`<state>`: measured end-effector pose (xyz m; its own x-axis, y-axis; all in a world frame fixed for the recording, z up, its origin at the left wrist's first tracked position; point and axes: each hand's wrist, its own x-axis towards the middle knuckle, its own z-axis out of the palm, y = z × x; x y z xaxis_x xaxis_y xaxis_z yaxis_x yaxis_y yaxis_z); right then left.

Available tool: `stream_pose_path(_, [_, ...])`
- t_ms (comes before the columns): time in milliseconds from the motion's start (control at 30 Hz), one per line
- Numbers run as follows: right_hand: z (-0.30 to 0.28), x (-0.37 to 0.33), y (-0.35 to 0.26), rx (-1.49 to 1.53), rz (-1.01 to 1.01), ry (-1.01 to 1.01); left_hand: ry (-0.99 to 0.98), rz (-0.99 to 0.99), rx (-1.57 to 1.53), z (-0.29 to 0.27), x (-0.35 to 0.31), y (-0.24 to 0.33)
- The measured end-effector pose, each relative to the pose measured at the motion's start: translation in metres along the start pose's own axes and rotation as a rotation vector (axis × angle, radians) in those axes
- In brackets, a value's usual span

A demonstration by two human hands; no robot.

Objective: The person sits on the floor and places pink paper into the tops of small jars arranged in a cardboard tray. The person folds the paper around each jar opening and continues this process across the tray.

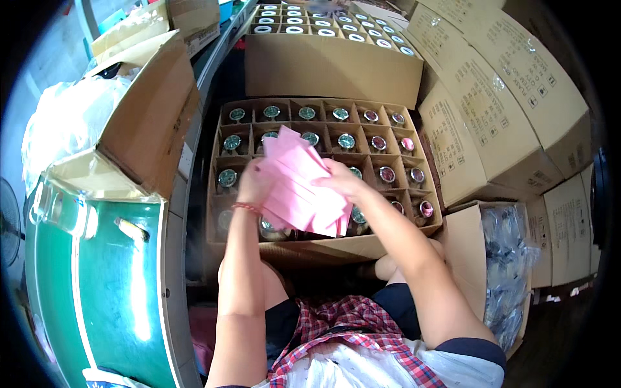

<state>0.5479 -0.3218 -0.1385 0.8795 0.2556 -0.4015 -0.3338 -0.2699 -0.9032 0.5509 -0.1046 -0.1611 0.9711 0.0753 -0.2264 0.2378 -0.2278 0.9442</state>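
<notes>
Between both hands I hold a loose stack of pink paper sheets (301,187), slightly fanned out. My left hand (255,182), with a red band at the wrist, grips the stack's left side and is a little blurred. On the upper right edge my right hand (341,181) is closed. The stack is over an open divided cardboard box (310,249) and covers part of it. In the box's compartments stand several jars or bottles with shiny round tops, green ones (341,114) toward the left and middle, dark red or pink ones (387,174) toward the right.
Behind is another divided carton (333,64) with white-ringed tops. Stacked closed cartons (482,110) line the right, above an open box of clear plastic-wrapped items (504,271). At left, a green table (116,278) holds a marker-like object (131,229) and an open carton (149,123).
</notes>
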Motion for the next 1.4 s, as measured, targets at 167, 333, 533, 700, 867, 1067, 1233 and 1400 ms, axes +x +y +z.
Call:
stream_pose_path(167, [0.055, 0.068, 0.037, 0.13, -0.188, 0.141, 0.315, 0.222, 0.217, -0.048, 0.033, -0.058])
stream_pose_path(333, [0.053, 0.067, 0.039, 0.467, -0.144, 0.178, 0.281, 0.146, 0.392, -0.052, 0.029, -0.056])
stream_pose_path(533, [0.017, 0.053, 0.027, 0.405, -0.185, 0.324, 0.563, 0.413, 0.44, -0.03, 0.023, -0.029])
stream_pose_path(700, [-0.007, 0.051, 0.018, 0.64, -0.383, 0.423, 0.009, 0.28, -0.089, 0.015, 0.005, 0.001])
stream_pose_path(867, [0.005, 0.029, -0.002, 0.665, -0.386, 0.279, -0.163, 0.119, -0.425, 0.047, -0.008, 0.023])
stream_pose_path(1067, [0.011, 0.03, 0.004, 0.578, -0.422, 0.261, -0.179, 0.041, -0.633, 0.04, 0.0, 0.017])
stream_pose_path(1233, [0.001, 0.044, 0.021, 0.679, -0.425, 0.331, -0.053, 0.084, -0.755, 0.035, 0.004, 0.018])
stream_pose_path(1400, [-0.024, 0.044, 0.009, 0.462, -0.431, 0.427, 0.112, 0.016, -0.875, 0.025, 0.012, 0.008])
